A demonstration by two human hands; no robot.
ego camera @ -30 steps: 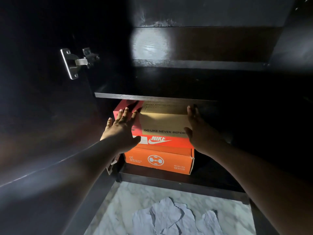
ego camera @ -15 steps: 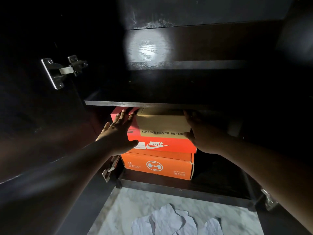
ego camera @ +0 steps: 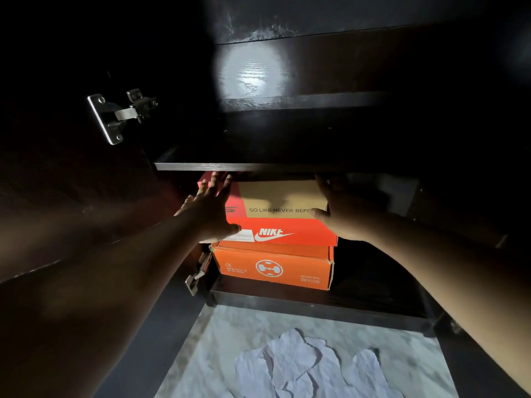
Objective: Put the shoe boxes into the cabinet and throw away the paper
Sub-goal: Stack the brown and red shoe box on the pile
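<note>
Three shoe boxes are stacked in the lower compartment of a dark cabinet [ego camera: 287, 310]. On top sits a tan and red box [ego camera: 275, 196] printed "GO LIKE NEVER BEFORE". Under it is a red Nike box [ego camera: 290, 232], and at the bottom an orange box [ego camera: 273, 267]. My left hand [ego camera: 211, 209] presses flat on the top box's left side, fingers spread under the shelf. My right hand [ego camera: 343, 209] grips its right side. Crumpled white paper [ego camera: 304, 366] lies on the marble floor in front.
A dark shelf edge [ego camera: 230, 167] runs just above the stack. The open cabinet door stands at the left with a metal hinge [ego camera: 119, 116]; a second hinge [ego camera: 196, 275] sits low by the orange box. The compartment right of the stack is dark.
Both hands have pushed the top box a little deeper under the shelf. My view has shifted slightly; the stack stays in place.
</note>
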